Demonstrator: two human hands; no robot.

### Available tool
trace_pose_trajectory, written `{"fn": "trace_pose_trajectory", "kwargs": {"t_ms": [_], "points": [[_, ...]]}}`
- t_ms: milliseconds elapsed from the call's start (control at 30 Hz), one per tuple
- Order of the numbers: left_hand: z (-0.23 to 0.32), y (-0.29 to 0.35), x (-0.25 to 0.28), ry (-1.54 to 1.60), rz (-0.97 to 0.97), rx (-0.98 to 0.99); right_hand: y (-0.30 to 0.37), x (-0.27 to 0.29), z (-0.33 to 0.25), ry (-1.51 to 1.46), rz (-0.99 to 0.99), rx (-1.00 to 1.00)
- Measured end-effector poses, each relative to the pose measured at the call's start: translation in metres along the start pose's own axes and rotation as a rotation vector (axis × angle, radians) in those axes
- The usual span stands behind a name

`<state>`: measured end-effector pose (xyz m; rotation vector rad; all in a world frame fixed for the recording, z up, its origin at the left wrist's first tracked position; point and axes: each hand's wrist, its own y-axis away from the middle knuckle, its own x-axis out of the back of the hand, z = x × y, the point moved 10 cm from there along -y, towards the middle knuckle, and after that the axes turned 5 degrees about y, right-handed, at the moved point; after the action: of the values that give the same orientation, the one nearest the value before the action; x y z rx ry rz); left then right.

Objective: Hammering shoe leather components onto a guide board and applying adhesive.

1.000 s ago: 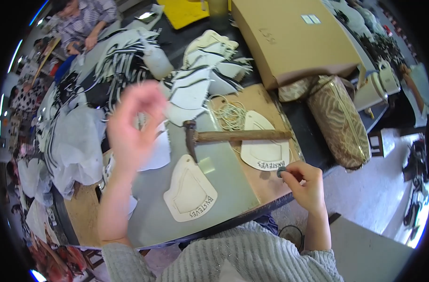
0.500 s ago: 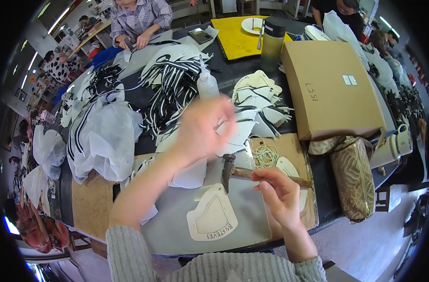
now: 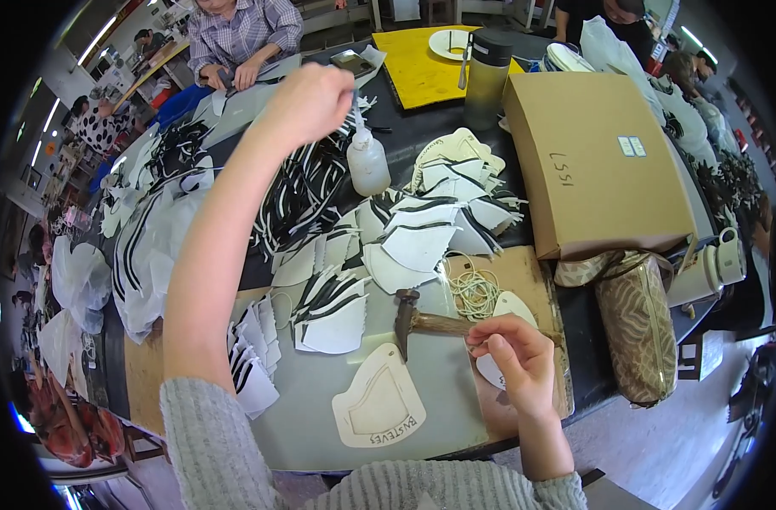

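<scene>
Hammer handle (image 3: 441,324) partly behind right grip (image 3: 525,360), co-worker's head (image 3: 217,7) cropped above

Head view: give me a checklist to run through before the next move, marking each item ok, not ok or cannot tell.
1. Squeeze bottle standing upright: ok.
2. Cream template lying on the grey mat, no hand on it: ok.
3. Hammer handle in full view: not ok, the right hand covers part of it.
4. Left hand empty: cannot tell, its curled fingers hide the grip.
5. Cord coil apart from the hammer's head: ok.
</scene>
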<state>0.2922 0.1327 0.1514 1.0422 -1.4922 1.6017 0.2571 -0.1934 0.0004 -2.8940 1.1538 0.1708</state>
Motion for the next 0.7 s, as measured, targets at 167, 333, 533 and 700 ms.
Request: {"fn": "trace_pose_trajectory", "kwargs": {"t_ms": [167,333,533,700], "points": [[-0.001,-0.009,0.008,-0.132,-0.088,-0.067,-0.001,0.002,-0.001,0.006,-0.001,0.015],[-0.005,-0.006,-0.007,-0.137,-0.166,-0.101,-0.003,0.002,0.001,-0.028,-0.054,0.025],[0.006,-0.008,-0.022,-0.169,-0.217,-0.142,-0.001,0.008,-0.001,-0.014,-0.034,0.019],[0.001,0.001,-0.021,-0.025,-0.157,-0.136,0.001,0.011,-0.006,0.005,0.001,0.029]]}}
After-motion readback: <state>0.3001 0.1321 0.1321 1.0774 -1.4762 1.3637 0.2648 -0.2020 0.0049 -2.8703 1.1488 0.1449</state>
